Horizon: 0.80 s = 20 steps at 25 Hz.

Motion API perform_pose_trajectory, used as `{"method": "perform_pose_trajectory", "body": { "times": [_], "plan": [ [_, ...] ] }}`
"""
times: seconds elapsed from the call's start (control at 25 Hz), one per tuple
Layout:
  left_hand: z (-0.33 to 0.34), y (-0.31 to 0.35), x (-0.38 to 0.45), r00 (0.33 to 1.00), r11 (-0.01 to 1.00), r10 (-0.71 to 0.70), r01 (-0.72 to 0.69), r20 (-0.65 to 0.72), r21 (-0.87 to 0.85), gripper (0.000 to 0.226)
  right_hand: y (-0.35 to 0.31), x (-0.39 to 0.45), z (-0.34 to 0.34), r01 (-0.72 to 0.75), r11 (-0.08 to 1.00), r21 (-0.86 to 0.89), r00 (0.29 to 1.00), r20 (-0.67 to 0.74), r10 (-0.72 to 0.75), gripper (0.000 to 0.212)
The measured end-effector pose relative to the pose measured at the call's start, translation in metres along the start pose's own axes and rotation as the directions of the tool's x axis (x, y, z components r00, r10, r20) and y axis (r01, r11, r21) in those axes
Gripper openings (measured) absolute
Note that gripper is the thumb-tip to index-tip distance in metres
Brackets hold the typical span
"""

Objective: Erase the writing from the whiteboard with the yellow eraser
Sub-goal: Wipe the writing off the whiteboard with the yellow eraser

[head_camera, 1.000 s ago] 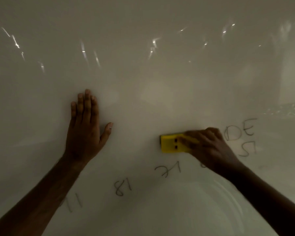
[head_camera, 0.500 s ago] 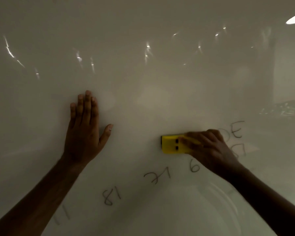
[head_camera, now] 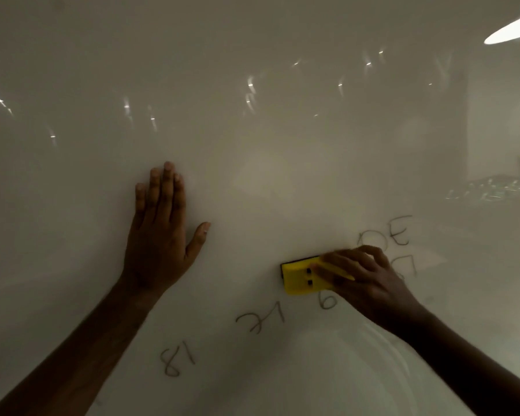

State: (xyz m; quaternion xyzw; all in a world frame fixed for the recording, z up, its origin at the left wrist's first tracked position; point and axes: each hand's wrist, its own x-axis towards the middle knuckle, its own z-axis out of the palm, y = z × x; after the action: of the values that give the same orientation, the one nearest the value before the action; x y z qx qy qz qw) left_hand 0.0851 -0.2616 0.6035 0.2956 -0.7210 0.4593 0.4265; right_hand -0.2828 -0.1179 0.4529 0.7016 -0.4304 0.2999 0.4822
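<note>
The whiteboard (head_camera: 252,130) fills the view, dim and glossy. My right hand (head_camera: 370,280) grips the yellow eraser (head_camera: 300,279) and presses it flat on the board at the lower right. Dark handwriting runs below and beside it: a "6" (head_camera: 327,302) just under the eraser, two more numbers (head_camera: 260,319) and "18" (head_camera: 176,360) further left and lower, and letters "DE" (head_camera: 398,232) right above my right hand, partly hidden by my fingers. My left hand (head_camera: 159,235) lies flat on the board with its fingers spread, left of the eraser.
Light glints streak the upper board. A bright lamp reflection (head_camera: 511,30) shows at the top right, and a faint reflection of a room (head_camera: 493,187) at the right edge.
The view has shifted, so the writing sits lower and further left. A "6" has come out from under my right hand, and the eraser has tilted slightly. My left hand stays flat.
</note>
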Motion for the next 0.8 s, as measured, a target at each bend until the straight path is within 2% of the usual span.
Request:
{"method": "perform_pose_trajectory", "body": {
  "times": [0.08,0.2,0.28,0.32,0.44,0.52,0.64,0.72,0.8],
  "plan": [
    [0.001,0.004,0.002,1.000,1.000,-0.007,0.007,-0.003,-0.001,0.087,0.022,-0.007,-0.009,-0.085,0.996,-0.021,0.996,-0.012,0.085,0.059],
    [0.001,0.009,0.006,1.000,1.000,-0.008,0.008,-0.004,0.005,0.087,0.046,0.017,-0.020,-0.292,0.956,-0.012,0.950,-0.119,0.288,0.058],
    [0.002,0.013,0.009,1.000,1.000,-0.007,0.007,-0.010,0.005,0.087,0.036,0.036,-0.015,-0.333,0.941,0.054,0.929,-0.149,0.338,0.057],
    [0.002,0.015,0.011,1.000,1.000,-0.001,0.001,-0.013,0.002,0.086,0.024,0.038,-0.010,-0.297,0.952,0.074,0.942,-0.140,0.305,0.057],
    [0.004,0.020,0.016,1.000,1.000,0.018,-0.018,-0.026,-0.004,0.086,-0.006,0.001,0.003,-0.066,0.997,0.037,0.998,0.001,0.066,0.056],
    [0.006,0.020,0.017,0.999,1.000,0.029,-0.029,-0.034,0.003,0.086,0.007,-0.032,0.000,-0.021,1.000,0.003,0.999,0.044,0.020,0.058],
    [0.006,0.021,0.018,0.999,0.999,0.033,-0.032,-0.032,0.010,0.086,0.043,-0.046,-0.012,-0.213,0.977,-0.012,0.977,-0.018,0.212,0.053],
    [0.006,0.024,0.021,0.999,0.999,0.036,-0.036,-0.027,0.002,0.085,0.061,-0.029,-0.020,-0.342,0.940,-0.002,0.934,-0.107,0.340,0.049],
    [0.005,0.028,0.023,0.999,0.999,0.042,-0.042,-0.017,-0.004,0.084,0.063,-0.002,-0.019,-0.412,0.911,0.026,0.897,-0.163,0.410,0.049]
  ]
}}
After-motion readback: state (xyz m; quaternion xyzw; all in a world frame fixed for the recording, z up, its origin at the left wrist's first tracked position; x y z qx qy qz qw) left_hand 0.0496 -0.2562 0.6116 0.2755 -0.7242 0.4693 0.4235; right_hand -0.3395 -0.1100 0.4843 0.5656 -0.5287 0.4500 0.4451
